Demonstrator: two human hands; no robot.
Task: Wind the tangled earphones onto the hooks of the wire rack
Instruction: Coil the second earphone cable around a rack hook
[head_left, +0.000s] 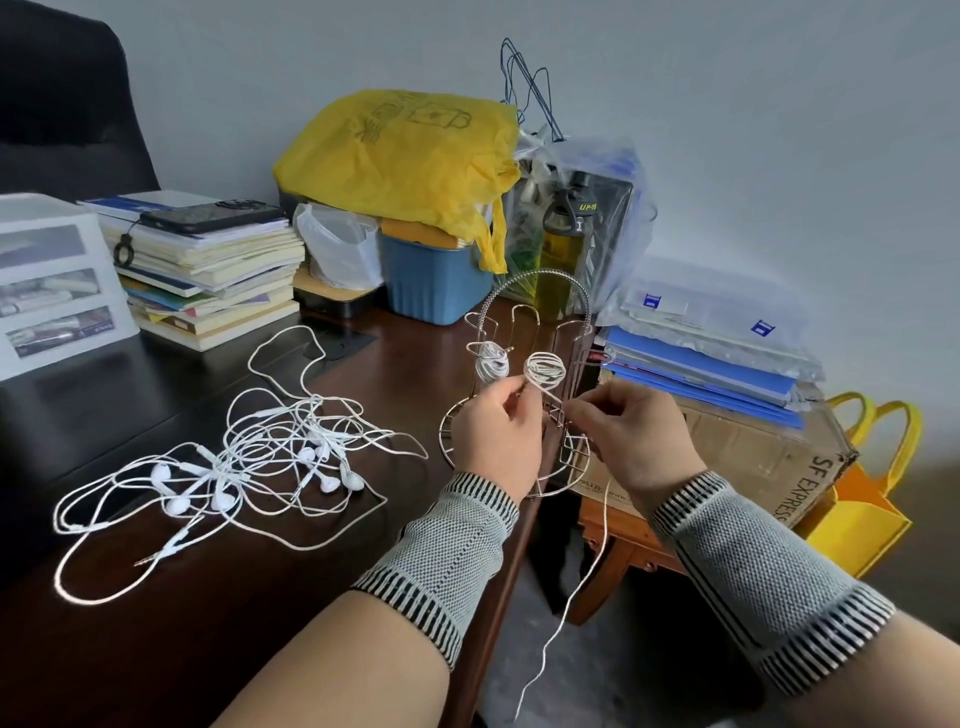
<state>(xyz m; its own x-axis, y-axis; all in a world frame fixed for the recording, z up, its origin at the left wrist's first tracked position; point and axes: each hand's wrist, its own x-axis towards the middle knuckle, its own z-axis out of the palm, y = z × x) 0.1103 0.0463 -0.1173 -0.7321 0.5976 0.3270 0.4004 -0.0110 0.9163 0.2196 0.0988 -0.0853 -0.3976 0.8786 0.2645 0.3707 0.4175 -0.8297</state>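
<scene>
The wire rack stands at the right edge of the dark counter, within easy reach of both hands. Two of its hooks already carry white coils: a tighter bundle on the left and a looser, rounder coil just beside it, which looks to be the one in progress. The left hand has its fingertips curled up against the base of that second coil, apparently pinching the cord there so the turns do not slip off the hook. The right hand, fingers curled, pinches the free run of the same cord, which drops past the counter edge and trails toward the floor; keeping it taut this way would let each new turn lie snug. The remaining tangled earphones lie in a loose heap on the counter to the left, well apart from the rack, with earbuds and a plug showing among the loops. By my reading, the task is partly done: a long tail is left to wind, then the heap must be teased apart.
</scene>
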